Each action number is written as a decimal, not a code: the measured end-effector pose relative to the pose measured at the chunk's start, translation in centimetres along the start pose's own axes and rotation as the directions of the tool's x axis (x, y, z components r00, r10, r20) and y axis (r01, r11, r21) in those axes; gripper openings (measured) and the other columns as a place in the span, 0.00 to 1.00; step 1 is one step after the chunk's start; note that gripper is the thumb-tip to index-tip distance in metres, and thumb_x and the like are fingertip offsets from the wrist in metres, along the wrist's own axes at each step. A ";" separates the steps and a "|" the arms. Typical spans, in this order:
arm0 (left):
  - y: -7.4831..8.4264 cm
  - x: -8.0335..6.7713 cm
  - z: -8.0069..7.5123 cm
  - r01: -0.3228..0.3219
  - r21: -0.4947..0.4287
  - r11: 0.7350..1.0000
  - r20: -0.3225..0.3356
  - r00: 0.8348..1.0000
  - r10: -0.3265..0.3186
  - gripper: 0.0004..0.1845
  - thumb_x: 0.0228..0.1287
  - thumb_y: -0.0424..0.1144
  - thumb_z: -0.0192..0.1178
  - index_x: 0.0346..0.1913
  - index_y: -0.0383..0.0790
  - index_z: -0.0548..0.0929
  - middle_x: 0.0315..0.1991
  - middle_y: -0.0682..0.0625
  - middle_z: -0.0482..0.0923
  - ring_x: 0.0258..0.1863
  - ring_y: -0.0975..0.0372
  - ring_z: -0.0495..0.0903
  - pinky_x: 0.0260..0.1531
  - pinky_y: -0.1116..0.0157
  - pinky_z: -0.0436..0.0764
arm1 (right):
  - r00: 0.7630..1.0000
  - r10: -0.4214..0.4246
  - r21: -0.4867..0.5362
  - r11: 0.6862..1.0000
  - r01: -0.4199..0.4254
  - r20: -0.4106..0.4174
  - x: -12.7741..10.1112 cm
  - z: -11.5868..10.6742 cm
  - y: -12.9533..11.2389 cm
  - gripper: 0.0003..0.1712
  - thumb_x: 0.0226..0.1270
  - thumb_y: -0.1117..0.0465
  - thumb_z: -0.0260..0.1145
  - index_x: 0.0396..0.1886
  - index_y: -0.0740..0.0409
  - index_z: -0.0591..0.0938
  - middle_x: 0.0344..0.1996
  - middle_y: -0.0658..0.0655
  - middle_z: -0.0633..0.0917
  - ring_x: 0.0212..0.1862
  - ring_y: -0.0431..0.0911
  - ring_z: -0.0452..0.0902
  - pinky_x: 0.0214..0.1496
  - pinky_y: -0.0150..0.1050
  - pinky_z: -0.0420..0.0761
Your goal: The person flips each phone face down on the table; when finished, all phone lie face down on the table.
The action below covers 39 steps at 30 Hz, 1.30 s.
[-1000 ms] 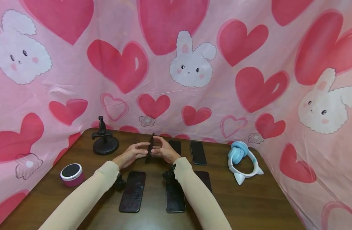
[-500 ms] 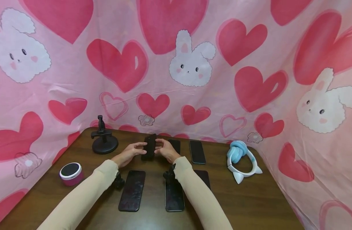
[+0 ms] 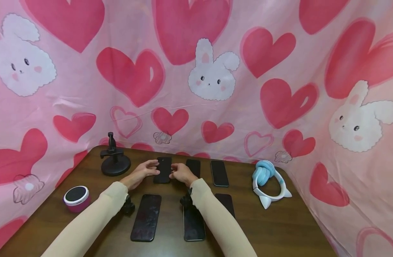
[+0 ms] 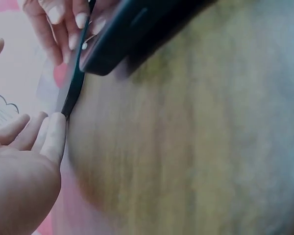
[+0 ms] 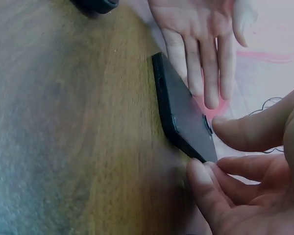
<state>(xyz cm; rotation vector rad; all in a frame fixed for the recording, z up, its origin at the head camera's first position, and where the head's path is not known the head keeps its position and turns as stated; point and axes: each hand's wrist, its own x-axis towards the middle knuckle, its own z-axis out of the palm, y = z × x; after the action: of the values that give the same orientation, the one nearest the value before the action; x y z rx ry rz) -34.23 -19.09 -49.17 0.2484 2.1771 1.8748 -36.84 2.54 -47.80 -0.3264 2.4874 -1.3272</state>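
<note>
A black phone (image 3: 163,170) lies back up, almost flat, on the brown table (image 3: 280,228) between my two hands. My left hand (image 3: 153,167) has straight fingers against the phone's left edge (image 4: 72,95); in the left wrist view the left hand (image 4: 39,132) touches that thin edge with its fingertips. My right hand (image 3: 174,172) is at the phone's right side. In the right wrist view the phone (image 5: 183,115) leans slightly off the wood, and my right hand (image 5: 208,147) pinches its near corner between thumb and finger.
Two more dark phones (image 3: 194,167) (image 3: 219,173) lie beside it in the back row, and three (image 3: 147,217) (image 3: 194,223) (image 3: 226,203) lie nearer me. A black phone stand (image 3: 114,162) is at the back left, a pink speaker (image 3: 76,198) at the left, blue-white cat-ear headphones (image 3: 268,182) at the right.
The phone stood on edge between my hands a second ago. It has been tipped over and lowered to lie nearly flat in the back row.
</note>
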 end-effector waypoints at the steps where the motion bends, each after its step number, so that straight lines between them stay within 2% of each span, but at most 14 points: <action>1: 0.0 0.0 0.0 0.004 0.005 1.000 -0.007 1.000 -0.004 0.39 0.70 0.36 0.58 0.78 0.29 0.54 0.78 0.31 0.56 0.77 0.38 0.56 0.76 0.41 0.60 | 1.000 -0.002 -0.009 1.000 0.002 0.003 0.0 0.0 -0.1 0.34 0.62 0.68 0.69 0.69 0.63 0.75 0.61 0.61 0.84 0.65 0.53 0.79 0.71 0.49 0.76; 8: -0.1 0.0 -0.1 0.036 0.048 0.998 -0.046 0.998 -0.033 0.41 0.69 0.38 0.61 0.79 0.32 0.54 0.78 0.33 0.57 0.77 0.39 0.57 0.78 0.40 0.54 | 0.999 0.008 -0.006 1.000 -0.008 0.034 -0.1 0.0 -0.2 0.32 0.64 0.66 0.67 0.69 0.63 0.75 0.61 0.60 0.84 0.65 0.51 0.79 0.71 0.49 0.75; 13: -0.1 0.0 0.1 0.037 0.068 0.997 -0.045 0.998 -0.034 0.43 0.68 0.39 0.62 0.79 0.33 0.52 0.78 0.32 0.58 0.77 0.39 0.58 0.77 0.39 0.55 | 0.999 0.004 -0.001 1.000 -0.004 0.051 -0.3 -0.1 0.0 0.33 0.66 0.64 0.66 0.71 0.63 0.73 0.63 0.60 0.83 0.65 0.52 0.79 0.71 0.50 0.76; 16: 0.0 -0.1 0.3 0.010 0.086 0.996 -0.061 0.998 -0.005 0.42 0.68 0.38 0.63 0.79 0.33 0.53 0.77 0.33 0.59 0.76 0.40 0.59 0.76 0.39 0.57 | 0.998 -0.012 -0.005 1.000 0.012 0.058 -0.5 -0.5 0.0 0.32 0.68 0.62 0.66 0.71 0.62 0.73 0.63 0.60 0.83 0.63 0.53 0.80 0.68 0.50 0.78; 19: 0.3 -0.2 0.6 -0.072 0.073 0.995 -0.079 0.994 0.078 0.41 0.66 0.37 0.64 0.77 0.32 0.56 0.76 0.32 0.61 0.75 0.39 0.60 0.77 0.40 0.56 | 0.996 -0.082 0.064 0.995 0.079 0.040 -0.7 -1.2 0.0 0.31 0.69 0.63 0.65 0.70 0.62 0.73 0.63 0.61 0.82 0.64 0.54 0.79 0.67 0.51 0.79; 21: 0.7 0.0 0.9 -0.152 0.031 0.988 -0.077 0.985 0.154 0.41 0.65 0.35 0.65 0.76 0.31 0.57 0.75 0.31 0.60 0.76 0.38 0.58 0.77 0.39 0.54 | 0.986 -0.165 0.163 0.974 0.160 0.018 -0.8 -1.9 0.0 0.31 0.67 0.68 0.64 0.70 0.65 0.72 0.64 0.65 0.80 0.66 0.58 0.76 0.69 0.52 0.77; 23: 1.6 0.3 1.4 -0.219 -0.036 0.975 -0.058 0.974 0.217 0.40 0.64 0.33 0.65 0.76 0.31 0.58 0.76 0.30 0.59 0.76 0.37 0.56 0.78 0.39 0.52 | 0.968 -0.250 0.280 0.929 0.241 -0.001 -1.0 -2.8 0.0 0.33 0.63 0.74 0.62 0.69 0.68 0.69 0.66 0.70 0.76 0.69 0.63 0.71 0.73 0.55 0.73; 25: 2.6 0.7 2.1 -0.259 -0.093 0.961 -0.030 0.966 0.257 0.40 0.63 0.31 0.64 0.75 0.31 0.58 0.76 0.31 0.58 0.75 0.37 0.56 0.78 0.39 0.51 | 0.950 -0.311 0.364 0.884 0.294 -0.011 -1.3 -4.0 -0.1 0.36 0.58 0.78 0.59 0.70 0.70 0.67 0.67 0.73 0.72 0.71 0.66 0.66 0.76 0.59 0.67; 27: 3.5 1.3 2.8 -0.275 -0.130 0.953 0.002 0.961 0.278 0.40 0.63 0.30 0.64 0.75 0.31 0.58 0.77 0.32 0.57 0.75 0.38 0.56 0.78 0.38 0.51 | 0.944 -0.329 0.408 0.859 0.309 -0.022 -1.6 -5.3 -0.2 0.38 0.56 0.80 0.58 0.70 0.70 0.66 0.67 0.72 0.71 0.70 0.65 0.67 0.77 0.61 0.65; 31: 4.8 2.5 4.2 -0.268 -0.122 0.956 0.032 0.961 0.274 0.39 0.62 0.31 0.65 0.74 0.32 0.61 0.76 0.33 0.59 0.74 0.41 0.60 0.78 0.40 0.53 | 0.942 -0.328 0.421 0.846 0.327 -0.073 -2.1 -7.5 -0.1 0.38 0.55 0.80 0.58 0.69 0.69 0.66 0.67 0.73 0.70 0.67 0.58 0.69 0.76 0.63 0.63; 35: 5.5 3.5 5.5 -0.243 -0.106 0.964 0.025 0.969 0.247 0.39 0.61 0.31 0.66 0.74 0.33 0.62 0.75 0.34 0.60 0.73 0.40 0.61 0.77 0.41 0.59 | 0.938 -0.325 0.447 0.826 0.343 -0.118 -2.1 -9.2 0.6 0.38 0.57 0.80 0.59 0.70 0.71 0.63 0.69 0.79 0.65 0.70 0.67 0.63 0.78 0.65 0.59; 39: 5.5 4.6 7.0 -0.186 -0.055 0.981 0.010 0.982 0.187 0.39 0.59 0.33 0.68 0.73 0.35 0.64 0.75 0.37 0.63 0.73 0.39 0.62 0.71 0.45 0.68 | 0.953 -0.264 0.434 0.848 0.303 -0.150 -2.1 -10.2 2.1 0.39 0.60 0.78 0.61 0.72 0.71 0.61 0.72 0.77 0.63 0.74 0.70 0.57 0.78 0.61 0.61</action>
<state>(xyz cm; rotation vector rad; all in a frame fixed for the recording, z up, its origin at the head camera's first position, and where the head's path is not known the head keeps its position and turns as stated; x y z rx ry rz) -36.73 -10.30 -45.03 0.4696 2.1562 2.0186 -38.78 12.21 -43.83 -0.5496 2.1536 -2.0276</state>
